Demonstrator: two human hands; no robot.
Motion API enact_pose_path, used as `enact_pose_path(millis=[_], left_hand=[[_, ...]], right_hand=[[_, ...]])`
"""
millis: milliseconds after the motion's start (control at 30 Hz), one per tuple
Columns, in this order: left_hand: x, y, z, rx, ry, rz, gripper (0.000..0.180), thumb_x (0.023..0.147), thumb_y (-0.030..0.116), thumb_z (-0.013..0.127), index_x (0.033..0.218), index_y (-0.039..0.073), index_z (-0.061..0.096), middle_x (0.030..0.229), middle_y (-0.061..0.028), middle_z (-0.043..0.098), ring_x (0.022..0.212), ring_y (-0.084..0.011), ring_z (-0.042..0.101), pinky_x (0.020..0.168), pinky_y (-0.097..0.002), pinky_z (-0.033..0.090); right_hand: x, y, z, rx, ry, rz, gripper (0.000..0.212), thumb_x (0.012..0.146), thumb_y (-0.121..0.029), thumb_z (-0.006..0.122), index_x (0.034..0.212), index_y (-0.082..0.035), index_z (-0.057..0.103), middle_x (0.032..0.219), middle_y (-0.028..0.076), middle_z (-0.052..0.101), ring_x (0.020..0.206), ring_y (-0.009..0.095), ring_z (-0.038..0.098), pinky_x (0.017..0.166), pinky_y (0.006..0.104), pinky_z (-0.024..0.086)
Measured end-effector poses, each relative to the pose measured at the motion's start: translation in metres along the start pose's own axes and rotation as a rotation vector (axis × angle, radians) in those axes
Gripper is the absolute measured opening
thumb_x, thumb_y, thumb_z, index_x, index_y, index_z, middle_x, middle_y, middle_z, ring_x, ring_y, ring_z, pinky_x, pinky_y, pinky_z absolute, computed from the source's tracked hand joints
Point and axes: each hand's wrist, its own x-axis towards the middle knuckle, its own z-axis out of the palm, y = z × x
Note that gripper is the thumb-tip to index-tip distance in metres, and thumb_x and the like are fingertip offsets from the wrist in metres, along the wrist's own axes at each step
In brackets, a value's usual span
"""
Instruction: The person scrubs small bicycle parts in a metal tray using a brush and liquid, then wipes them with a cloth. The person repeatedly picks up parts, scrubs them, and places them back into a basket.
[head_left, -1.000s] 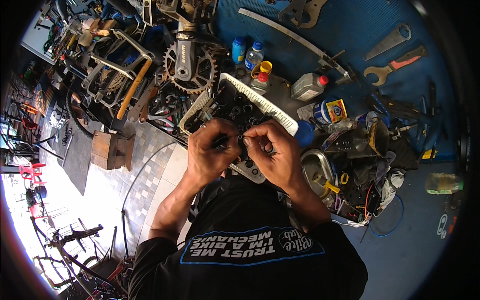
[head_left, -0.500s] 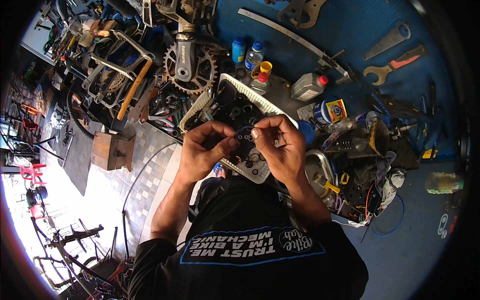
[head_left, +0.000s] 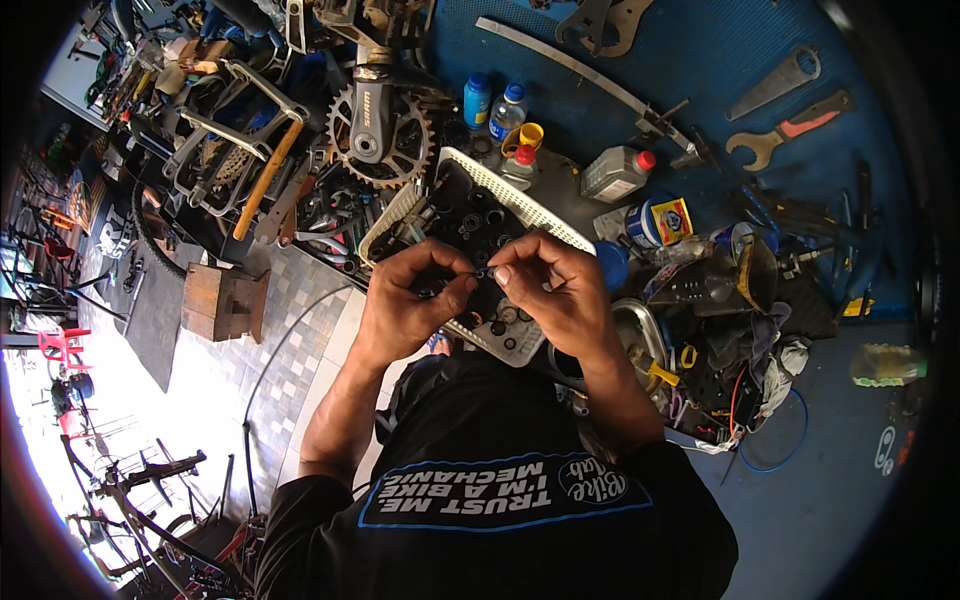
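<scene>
We pinch a tiny dark part [head_left: 482, 271] between the fingertips of our left hand [head_left: 410, 300] and right hand [head_left: 555, 290], just above the white basket [head_left: 560, 225] of small black parts; at twelve o'clock lies a chainring [head_left: 380, 135], so we should keep it over the basket.

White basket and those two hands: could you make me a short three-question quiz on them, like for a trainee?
1. True or false: both hands pinch one small dark part together.
2. The white basket holds: A) small dark parts, B) bottles, C) rags?
3. What toothed part lies beyond the basket?

Key: 1. True: left hand and right hand meet at the small dark part. 2. A. 3. A chainring with crank.
</scene>
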Motion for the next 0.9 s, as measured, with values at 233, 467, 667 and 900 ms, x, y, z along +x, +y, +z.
enact_pose_path(millis=[233,467,667,900], left_hand=[[0.001,0.001,-0.001,-0.025,0.009,-0.098,0.010,0.089,0.006,0.077,0.096,0.002,0.070,0.086,-0.0010,0.071,0.080,-0.0059,0.064,0.072,-0.0239,0.052],[0.001,0.013,0.002,0.013,0.011,-0.042,0.011,0.092,0.003,0.076,0.099,-0.001,0.068,0.085,-0.0033,0.071,0.075,-0.0070,0.063,0.068,-0.0235,0.051],[0.005,0.010,-0.005,-0.056,-0.033,-0.066,0.023,0.097,0.010,0.072,0.115,-0.003,0.070,0.091,-0.0052,0.073,0.079,-0.0091,0.066,0.071,-0.0250,0.053],[0.007,-0.007,-0.006,-0.396,-0.080,-0.152,0.027,0.098,0.010,0.067,0.120,-0.006,0.067,0.096,-0.0112,0.073,0.076,-0.0147,0.068,0.065,-0.0269,0.056]], right_hand=[[0.002,0.011,0.002,-0.118,0.070,-0.157,0.007,0.094,-0.006,0.073,0.101,-0.005,0.071,0.080,-0.003,0.060,0.063,0.002,0.044,0.057,0.0208,0.038],[0.007,0.013,-0.004,-0.122,0.051,-0.191,0.008,0.091,-0.005,0.075,0.095,-0.006,0.069,0.080,-0.004,0.061,0.064,0.001,0.043,0.058,0.0199,0.036],[0.005,0.017,-0.011,0.063,0.017,0.005,0.009,0.093,-0.006,0.074,0.097,-0.005,0.066,0.078,-0.006,0.059,0.067,0.000,0.046,0.059,0.0187,0.036],[0.009,0.017,-0.012,0.243,0.061,0.136,0.012,0.098,-0.009,0.071,0.104,-0.003,0.062,0.078,-0.002,0.060,0.061,0.003,0.051,0.052,0.0197,0.041]])
